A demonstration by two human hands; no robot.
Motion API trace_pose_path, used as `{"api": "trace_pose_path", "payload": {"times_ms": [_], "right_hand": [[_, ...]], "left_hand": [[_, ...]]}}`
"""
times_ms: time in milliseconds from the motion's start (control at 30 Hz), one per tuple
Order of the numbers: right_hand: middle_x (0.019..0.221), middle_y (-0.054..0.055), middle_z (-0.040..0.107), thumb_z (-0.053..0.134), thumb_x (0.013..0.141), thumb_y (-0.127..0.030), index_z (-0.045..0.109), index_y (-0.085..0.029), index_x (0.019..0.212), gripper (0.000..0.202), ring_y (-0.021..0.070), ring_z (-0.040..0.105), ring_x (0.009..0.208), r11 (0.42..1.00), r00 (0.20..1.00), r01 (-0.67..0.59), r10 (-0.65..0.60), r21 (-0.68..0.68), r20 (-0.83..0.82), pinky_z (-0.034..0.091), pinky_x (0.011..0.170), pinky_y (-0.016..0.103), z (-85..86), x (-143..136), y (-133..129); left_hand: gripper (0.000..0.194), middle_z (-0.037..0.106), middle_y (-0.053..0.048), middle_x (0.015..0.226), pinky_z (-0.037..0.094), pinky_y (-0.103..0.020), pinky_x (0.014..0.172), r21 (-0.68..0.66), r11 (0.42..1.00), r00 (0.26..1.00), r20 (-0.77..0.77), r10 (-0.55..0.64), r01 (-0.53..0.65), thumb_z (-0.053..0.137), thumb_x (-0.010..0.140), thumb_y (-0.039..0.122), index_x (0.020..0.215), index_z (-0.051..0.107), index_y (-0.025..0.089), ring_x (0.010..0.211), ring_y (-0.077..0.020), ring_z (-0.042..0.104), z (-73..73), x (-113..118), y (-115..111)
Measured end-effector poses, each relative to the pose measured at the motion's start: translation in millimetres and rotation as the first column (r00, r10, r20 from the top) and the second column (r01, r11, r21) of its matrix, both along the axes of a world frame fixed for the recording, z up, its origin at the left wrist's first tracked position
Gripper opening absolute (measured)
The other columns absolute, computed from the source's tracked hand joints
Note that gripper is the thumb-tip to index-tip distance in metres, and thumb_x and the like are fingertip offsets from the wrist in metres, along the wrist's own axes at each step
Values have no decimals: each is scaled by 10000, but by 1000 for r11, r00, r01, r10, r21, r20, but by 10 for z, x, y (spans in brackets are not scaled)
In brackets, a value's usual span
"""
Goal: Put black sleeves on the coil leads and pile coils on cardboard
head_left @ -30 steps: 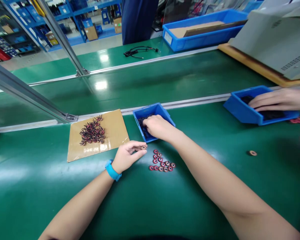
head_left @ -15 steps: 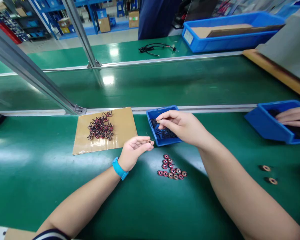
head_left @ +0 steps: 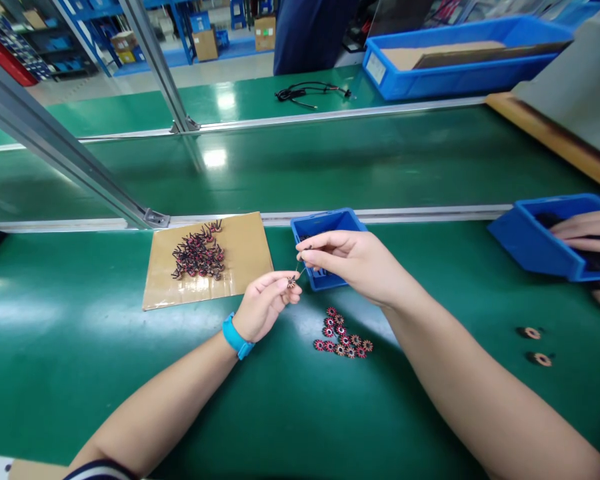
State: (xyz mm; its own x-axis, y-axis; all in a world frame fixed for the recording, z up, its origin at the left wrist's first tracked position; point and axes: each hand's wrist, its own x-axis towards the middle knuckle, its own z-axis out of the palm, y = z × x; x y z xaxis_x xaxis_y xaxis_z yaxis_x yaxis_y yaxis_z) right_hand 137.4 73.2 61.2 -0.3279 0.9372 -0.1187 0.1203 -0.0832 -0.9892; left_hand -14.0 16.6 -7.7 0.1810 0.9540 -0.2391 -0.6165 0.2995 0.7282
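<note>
My left hand (head_left: pixel 263 303), with a blue wristband, pinches a small wound coil (head_left: pixel 291 283) between thumb and fingers. Thin wire leads rise from this coil toward my right hand (head_left: pixel 343 260). The right fingertips are closed at those leads on a tiny dark piece, seemingly a black sleeve (head_left: pixel 308 249), largely hidden by the fingers. Under that hand is a small blue bin (head_left: pixel 329 219) of short black pieces, partly covered. Nearer to me on the green bench lie several red-and-copper coils (head_left: pixel 350 350) in a loose cluster.
Left of the bin, a cardboard sheet (head_left: pixel 250 250) bears a heap of coils with black leads (head_left: pixel 199 253). At right, another person's hand (head_left: pixel 587 223) reaches into a second blue bin (head_left: pixel 525 237); two coils (head_left: pixel 543 360) lie nearby. A metal post (head_left: pixel 80 150) stands at left.
My right hand has moved left and slightly down from over the bin to the coil's leads. The left hand has shifted slightly left and turned the coil. Another hand shows at the right edge.
</note>
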Motion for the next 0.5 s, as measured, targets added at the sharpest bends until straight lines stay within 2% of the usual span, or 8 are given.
{"api": "trace_pose_path", "payload": {"times_ms": [500], "right_hand": [[858,54,724,692,680,-299,693,-170,811,183,160,656,760,999,997,-25,22,40,77,526,668,293,-11,8,3]], "left_hand": [[234,643,-14,603,417,-229,579,2,1000,1000,3,2,-2,730,661,321,813,716,144,558,-86,554,5,-8,-7]]}}
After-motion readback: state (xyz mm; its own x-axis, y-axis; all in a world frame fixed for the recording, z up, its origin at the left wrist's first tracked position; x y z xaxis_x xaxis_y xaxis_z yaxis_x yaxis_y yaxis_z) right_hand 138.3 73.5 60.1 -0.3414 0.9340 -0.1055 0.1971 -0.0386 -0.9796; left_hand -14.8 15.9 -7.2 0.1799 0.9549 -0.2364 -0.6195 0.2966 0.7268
